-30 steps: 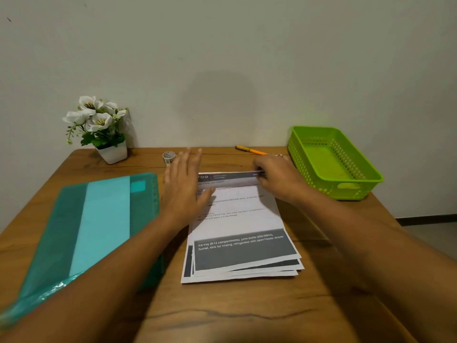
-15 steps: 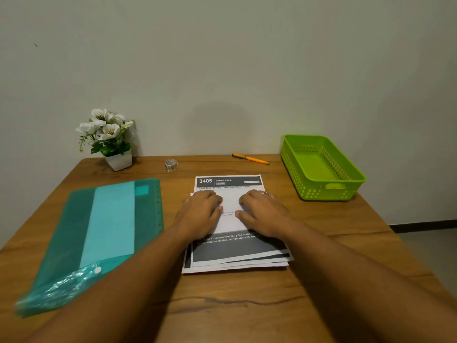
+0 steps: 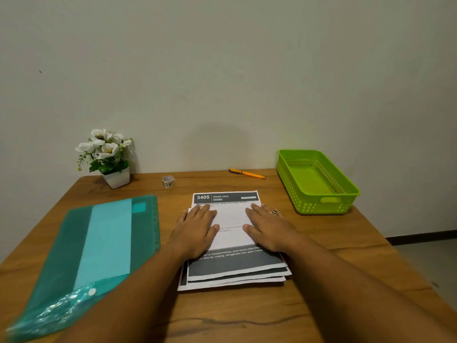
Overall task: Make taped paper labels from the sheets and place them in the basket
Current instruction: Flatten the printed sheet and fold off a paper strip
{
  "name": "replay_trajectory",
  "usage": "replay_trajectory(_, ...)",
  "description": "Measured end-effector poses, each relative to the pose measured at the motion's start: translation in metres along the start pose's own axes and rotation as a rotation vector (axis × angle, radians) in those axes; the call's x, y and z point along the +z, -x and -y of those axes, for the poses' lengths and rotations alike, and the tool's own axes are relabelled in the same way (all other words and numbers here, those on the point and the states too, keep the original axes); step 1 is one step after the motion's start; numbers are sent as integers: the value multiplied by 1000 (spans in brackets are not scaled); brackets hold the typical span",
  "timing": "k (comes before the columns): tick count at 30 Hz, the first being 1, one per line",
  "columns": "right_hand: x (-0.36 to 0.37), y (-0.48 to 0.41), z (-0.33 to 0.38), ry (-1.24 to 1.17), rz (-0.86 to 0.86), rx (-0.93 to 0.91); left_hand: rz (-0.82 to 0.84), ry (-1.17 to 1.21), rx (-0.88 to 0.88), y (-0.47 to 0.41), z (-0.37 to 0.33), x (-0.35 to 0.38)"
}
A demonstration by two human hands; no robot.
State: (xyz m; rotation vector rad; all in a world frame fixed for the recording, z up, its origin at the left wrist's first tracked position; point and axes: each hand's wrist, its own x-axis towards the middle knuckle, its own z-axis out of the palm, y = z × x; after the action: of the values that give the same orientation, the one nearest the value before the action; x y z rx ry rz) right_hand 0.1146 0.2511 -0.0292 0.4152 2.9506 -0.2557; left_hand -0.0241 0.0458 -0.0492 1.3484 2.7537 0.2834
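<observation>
A stack of printed sheets (image 3: 231,220) lies in the middle of the wooden table. The top sheet is folded over, so its far edge sits below the "3405" header of the sheet under it. My left hand (image 3: 197,230) presses flat on the left part of the folded sheet. My right hand (image 3: 268,227), with a ring on one finger, presses flat on the right part. A small roll of tape (image 3: 168,181) stands near the far edge. The green basket (image 3: 346,194) sits at the right, with nothing in it.
A teal plastic document folder (image 3: 99,246) lies at the left. A white pot of flowers (image 3: 111,159) stands at the far left by the wall. An orange pen (image 3: 247,173) lies between the tape and the basket. The table (image 3: 247,315) ends close on the right.
A second ago my hands were at the far edge of the top sheet, the right one holding it. The sheet has been folded toward me, and both hands now press it flat, spreading apart.
</observation>
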Motion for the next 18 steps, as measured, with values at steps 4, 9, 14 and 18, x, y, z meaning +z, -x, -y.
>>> replay_trajectory(4,2,-3,-5,12,12,51,64,-53,-53,1,4,-2)
replay_trajectory(9,-1,-17,33,125,-58,146,113,-103,-76,-5,-9,-3)
replay_trajectory(14,10,-26,57,10,-76,-112,107,-108,-1,-5,-13,1)
replay_trajectory(18,9,-22,32,-4,-55,-42,96,-100,-34,-4,5,-2)
